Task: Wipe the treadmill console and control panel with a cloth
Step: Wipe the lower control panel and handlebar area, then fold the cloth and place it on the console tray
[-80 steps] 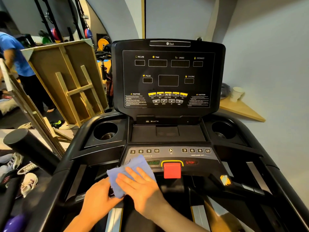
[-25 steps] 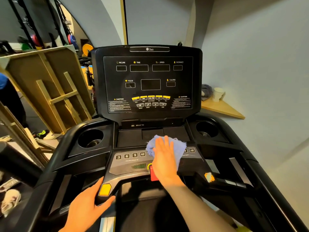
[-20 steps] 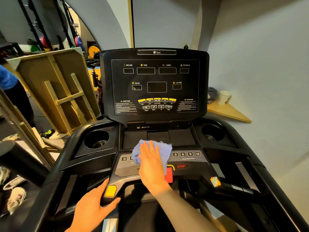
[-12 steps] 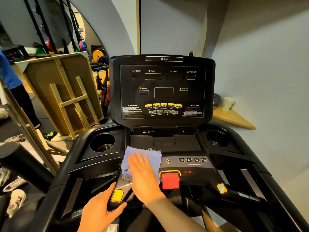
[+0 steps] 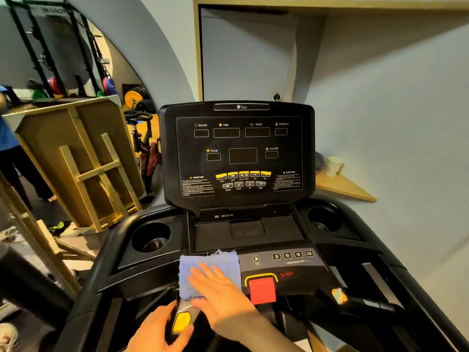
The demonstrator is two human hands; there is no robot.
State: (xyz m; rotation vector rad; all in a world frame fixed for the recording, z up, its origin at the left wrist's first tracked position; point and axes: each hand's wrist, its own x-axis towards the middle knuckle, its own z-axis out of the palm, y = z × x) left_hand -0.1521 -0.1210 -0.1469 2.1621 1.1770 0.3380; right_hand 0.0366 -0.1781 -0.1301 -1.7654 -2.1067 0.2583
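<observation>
The treadmill's upright console (image 5: pixel 238 153) fills the middle of the view, its display windows dark under the labels INCLINE, TIME, SPEED, DISTANCE, PULSE and CALORIE. Below it the lower control panel (image 5: pixel 286 265) slopes toward the person, with number keys 3, 6, 9 and 12 on its right part and a lit STOP legend. To the left stands a tilted wooden board (image 5: pixel 76 158) braced with battens. On either side of the console sits a round cup holder: the left cup holder (image 5: pixel 151 237) shows only a shiny metal bottom, and the right cup holder (image 5: pixel 323 219) looks the same, though its depth is dark. A wooden corner shelf (image 5: pixel 342 185) on the right carries a white cup (image 5: pixel 333 165); what is in it cannot be seen.

The blue cloth (image 5: pixel 200 262) lies spread on the left part of the control panel, just beside the red stop button (image 5: pixel 262 290). The right hand (image 5: pixel 218 293) presses flat on the cloth, fingers wide and extended. The left hand (image 5: pixel 154 331) curls around the handlebar end, its thumb by the yellow button (image 5: pixel 181 321).
</observation>
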